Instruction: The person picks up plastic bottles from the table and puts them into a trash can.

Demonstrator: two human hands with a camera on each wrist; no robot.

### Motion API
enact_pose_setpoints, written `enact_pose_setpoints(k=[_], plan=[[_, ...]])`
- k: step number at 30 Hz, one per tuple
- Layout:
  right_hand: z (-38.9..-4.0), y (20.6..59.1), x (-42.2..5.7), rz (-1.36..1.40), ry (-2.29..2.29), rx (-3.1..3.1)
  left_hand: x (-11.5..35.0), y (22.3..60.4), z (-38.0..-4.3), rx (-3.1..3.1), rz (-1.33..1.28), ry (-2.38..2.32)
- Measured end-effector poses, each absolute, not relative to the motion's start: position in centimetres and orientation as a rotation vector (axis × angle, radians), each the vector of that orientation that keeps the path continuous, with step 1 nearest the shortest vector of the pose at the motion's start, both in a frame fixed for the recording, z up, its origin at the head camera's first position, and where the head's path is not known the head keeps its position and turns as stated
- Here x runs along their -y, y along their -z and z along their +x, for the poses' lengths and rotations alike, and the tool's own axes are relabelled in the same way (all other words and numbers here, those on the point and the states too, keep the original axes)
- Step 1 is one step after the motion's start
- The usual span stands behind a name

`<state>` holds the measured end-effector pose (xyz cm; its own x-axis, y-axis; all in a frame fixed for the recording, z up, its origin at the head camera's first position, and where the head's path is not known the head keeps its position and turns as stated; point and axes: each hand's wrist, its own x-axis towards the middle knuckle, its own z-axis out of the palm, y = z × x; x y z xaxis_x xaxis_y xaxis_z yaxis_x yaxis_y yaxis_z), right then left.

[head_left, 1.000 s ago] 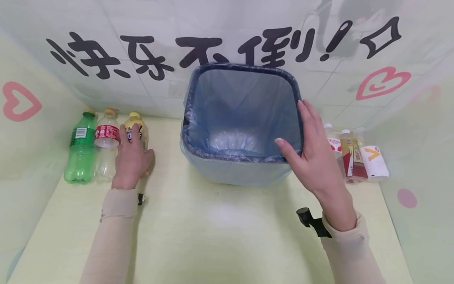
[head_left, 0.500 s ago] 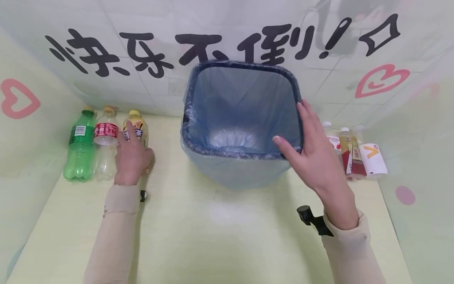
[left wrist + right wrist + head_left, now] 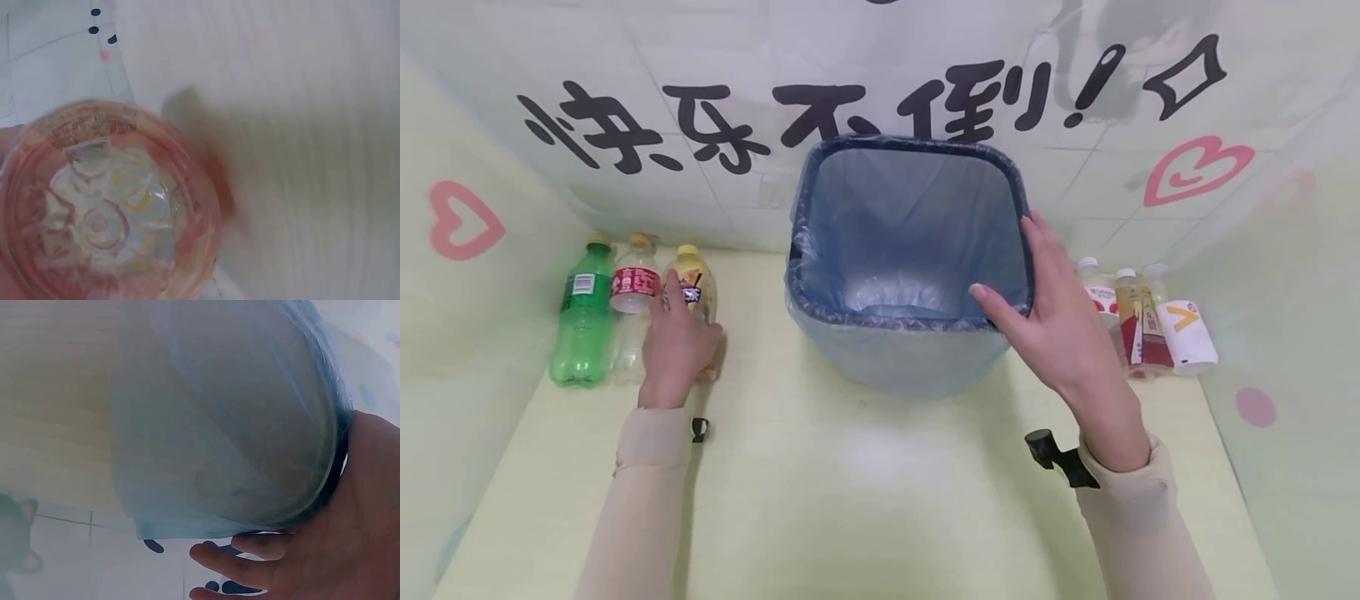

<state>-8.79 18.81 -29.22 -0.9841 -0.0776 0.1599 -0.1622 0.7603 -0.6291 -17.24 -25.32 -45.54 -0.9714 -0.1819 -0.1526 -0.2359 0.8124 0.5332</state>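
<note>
My left hand (image 3: 677,346) grips the yellow-capped drink bottle (image 3: 694,275) by its lower half, thumb on the right side and fingers on the left. This bottle lies on the table, and its clear ridged base (image 3: 103,219) fills much of the left wrist view. Between my two arms stands a dark blue trash bin (image 3: 917,323) lined with a thin bluish plastic bag (image 3: 902,367). My right hand (image 3: 1063,333) rests against the bin's right front corner. Its thumb lies over the rim and the straight fingers (image 3: 244,570) run along the outside.
Left of the held bottle lie a clear bottle with a red label (image 3: 634,281) and a green bottle (image 3: 582,321). Several more bottles lie at the right, one with a white label (image 3: 1187,333). Printed wall sheets bound the pale table (image 3: 865,500).
The left hand's fingers have shifted off the yellow bottle's label toward its left side. The right hand keeps its place at the bin, and the head view has turned slightly.
</note>
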Motion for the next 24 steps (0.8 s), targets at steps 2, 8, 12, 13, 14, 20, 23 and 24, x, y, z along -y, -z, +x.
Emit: enact_pose_setpoints(k=[2, 8, 12, 13, 14, 20, 23, 24], plan=[[-8.8, 29.2, -18.8, 0.187, -1.03, 2.838, 25.4, 45.2, -16.9, -2.903, -0.321, -0.887], [-9.0, 29.2, -18.8, 0.171, -1.016, 2.863, 25.1, 42.5, -16.0, -2.987, -0.246, -0.941], [-9.0, 29.1, -18.8, 0.178, -1.025, 2.859, 24.4, 40.3, -15.4, -3.047, -0.2, -1.023], [-9.1, 29.1, -18.8, 0.179, -1.027, 2.857, 24.2, 39.8, -15.3, -3.058, -0.191, -1.04], [-9.1, 29.1, -18.8, 0.18, -1.029, 2.856, 24.0, 39.3, -15.2, -3.067, -0.182, -1.053], [-8.9, 29.1, -18.8, 0.177, -1.043, 2.851, 23.2, 37.4, -14.6, -3.094, -0.152, -1.079], [-8.9, 29.0, -18.8, 0.178, -1.046, 2.848, 22.9, 36.6, -14.4, -3.105, -0.137, -1.086], [-8.8, 29.0, -18.8, 0.178, -1.046, 2.849, 22.9, 36.4, -14.3, -3.111, -0.135, -1.088]])
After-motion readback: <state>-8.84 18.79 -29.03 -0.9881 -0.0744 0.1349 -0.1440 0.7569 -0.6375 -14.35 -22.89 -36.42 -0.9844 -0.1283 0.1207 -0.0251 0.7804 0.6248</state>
